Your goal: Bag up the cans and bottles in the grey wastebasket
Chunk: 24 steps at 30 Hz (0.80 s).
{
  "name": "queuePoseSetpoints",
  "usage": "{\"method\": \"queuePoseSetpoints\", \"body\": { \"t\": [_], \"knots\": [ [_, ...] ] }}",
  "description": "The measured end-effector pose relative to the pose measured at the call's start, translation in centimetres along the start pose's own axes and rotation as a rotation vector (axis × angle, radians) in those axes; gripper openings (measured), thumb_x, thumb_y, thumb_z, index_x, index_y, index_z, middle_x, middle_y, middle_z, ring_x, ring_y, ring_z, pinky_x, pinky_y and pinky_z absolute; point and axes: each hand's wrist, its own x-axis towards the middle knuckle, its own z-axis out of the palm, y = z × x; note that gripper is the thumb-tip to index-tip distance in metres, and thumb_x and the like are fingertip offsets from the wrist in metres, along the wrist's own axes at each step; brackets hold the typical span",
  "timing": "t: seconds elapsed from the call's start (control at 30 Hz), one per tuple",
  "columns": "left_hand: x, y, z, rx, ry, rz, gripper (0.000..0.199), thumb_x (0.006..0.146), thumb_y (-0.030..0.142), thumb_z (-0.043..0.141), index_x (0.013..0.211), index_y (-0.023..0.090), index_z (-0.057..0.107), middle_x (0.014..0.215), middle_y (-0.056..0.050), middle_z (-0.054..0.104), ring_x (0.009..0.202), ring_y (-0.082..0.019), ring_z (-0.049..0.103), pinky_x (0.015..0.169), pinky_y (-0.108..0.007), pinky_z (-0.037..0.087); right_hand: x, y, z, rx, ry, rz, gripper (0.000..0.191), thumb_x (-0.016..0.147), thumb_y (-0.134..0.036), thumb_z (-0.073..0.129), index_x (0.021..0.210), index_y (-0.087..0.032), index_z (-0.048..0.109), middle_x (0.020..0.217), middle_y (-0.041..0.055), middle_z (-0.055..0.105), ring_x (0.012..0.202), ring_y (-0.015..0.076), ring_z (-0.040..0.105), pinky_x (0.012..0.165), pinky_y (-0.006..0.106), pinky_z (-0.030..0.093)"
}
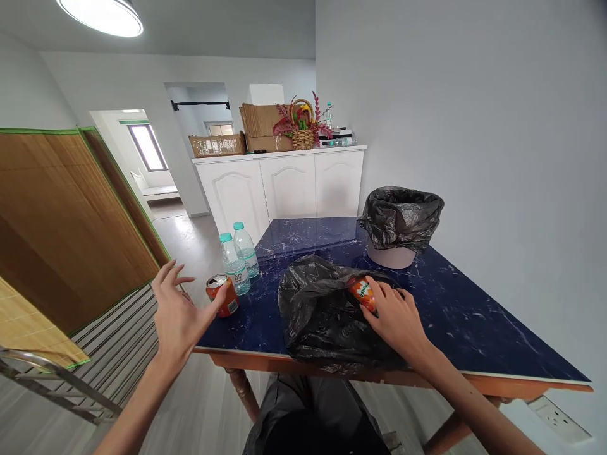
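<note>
My right hand [396, 313] grips an orange soda can [364, 292] tilted at the mouth of a black plastic bag [322, 316], which lies crumpled near the table's front edge. The can's far end is partly hidden by the bag. On the left, my left hand [183, 309] is spread, its thumb in front of a second orange soda can [222, 296]. That can stands upright with its top opened; whether the thumb touches it I cannot tell. Just behind it stand two clear water bottles [236, 264] with teal caps.
A bin [391, 256] lined with a black bag stands at the table's back right, near the wall. The dark blue marbled tabletop [467, 316] has a wooden edge. Beyond it, a white cabinet [289, 189] carries cardboard boxes and a flower basket [303, 136]. A metal rack [61, 385] is at left.
</note>
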Motion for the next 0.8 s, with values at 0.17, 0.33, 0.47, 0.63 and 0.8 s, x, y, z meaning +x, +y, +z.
{"method": "queuePoseSetpoints", "body": {
  "t": [0.17, 0.33, 0.47, 0.63, 0.8],
  "knots": [
    [-1.7, 5.8, -0.4, -0.182, 0.021, 0.492, 0.038, 0.093, 0.024, 0.078, 0.126, 0.019, 0.059, 0.131, -0.015, 0.067, 0.124, -0.031, 0.066, 0.105, -0.05, 0.057, -2.7, -0.8, -6.7, 0.145, 0.102, -0.101, 0.065, 0.101, -0.052, 0.059, 0.156, -0.02, 0.044, 0.13, 0.0131, 0.074, 0.107, 0.0357, 0.071, 0.091, 0.048, 0.054],
    [-4.8, 12.1, -1.0, -0.467, -0.503, 0.729, 0.071, 0.097, 0.04, 0.078, 0.156, 0.023, 0.042, 0.157, -0.017, 0.056, 0.148, -0.032, 0.052, 0.122, -0.05, 0.046, -4.7, -3.8, -13.2, 0.342, 0.088, -0.286, 0.055, 0.1, -0.049, 0.062, 0.146, -0.023, 0.051, 0.119, 0.0096, 0.078, 0.098, 0.0309, 0.073, 0.085, 0.046, 0.06],
    [-7.6, 13.8, -0.9, -0.669, -0.704, 0.63, 0.087, 0.094, 0.033, 0.079, 0.164, 0.026, 0.029, 0.157, -0.016, 0.057, 0.145, -0.031, 0.055, 0.121, -0.049, 0.048, -4.5, -5.6, -16.1, 0.53, -0.067, -0.493, 0.065, 0.095, -0.053, 0.074, 0.148, -0.022, 0.051, 0.129, 0.0106, 0.076, 0.111, 0.0293, 0.073, 0.097, 0.045, 0.062],
    [-9.6, 10.9, -0.1, -0.816, -0.593, 0.073, 0.059, 0.089, 0.033, 0.079, 0.141, 0.028, 0.053, 0.133, -0.011, 0.07, 0.119, -0.029, 0.072, 0.104, -0.047, 0.061, -3.4, -4.0, -15.4, 0.667, -0.341, -0.437, 0.076, 0.103, -0.056, 0.064, 0.168, -0.038, 0.03, 0.15, 0.0087, 0.065, 0.136, 0.0282, 0.064, 0.109, 0.043, 0.058],
    [-8.7, 4.7, 0.1, -0.673, -0.465, -0.488, 0.062, 0.073, 0.058, 0.09, 0.118, 0.022, 0.066, 0.114, -0.01, 0.08, 0.109, -0.035, 0.076, 0.1, -0.053, 0.062, -2.8, -0.1, -10.0, 0.629, -0.21, -0.265, 0.059, 0.108, -0.051, 0.052, 0.165, -0.037, 0.04, 0.138, 0.0106, 0.071, 0.13, 0.0296, 0.068, 0.11, 0.049, 0.057]
  ]
}}
